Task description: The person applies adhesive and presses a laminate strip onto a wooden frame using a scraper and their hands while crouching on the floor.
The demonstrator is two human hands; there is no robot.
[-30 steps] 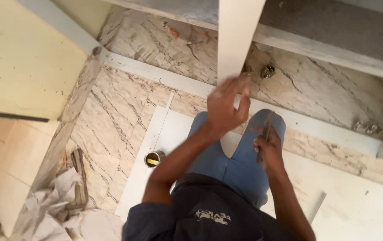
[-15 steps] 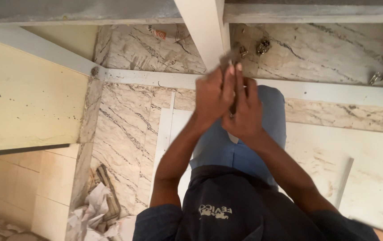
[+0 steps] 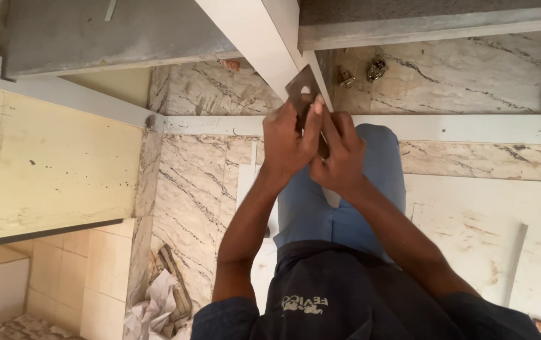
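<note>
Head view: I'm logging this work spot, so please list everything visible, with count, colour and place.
flat metal plate: one, grey-brown, pressed against the post, top centre
white upright post: one, white, top centre
metal hinges: about three, silvery, on the marble floor, top right
marble floor: one, white with grey veins, centre
crumpled paper: one heap, white, bottom left
white board: one, white, right
left hand: on the plate
right hand: beside it, at the plate's lower edge

Loose metal hinges (image 3: 376,68) on marble floor (image 3: 188,189); crumpled paper (image 3: 157,308).
</note>
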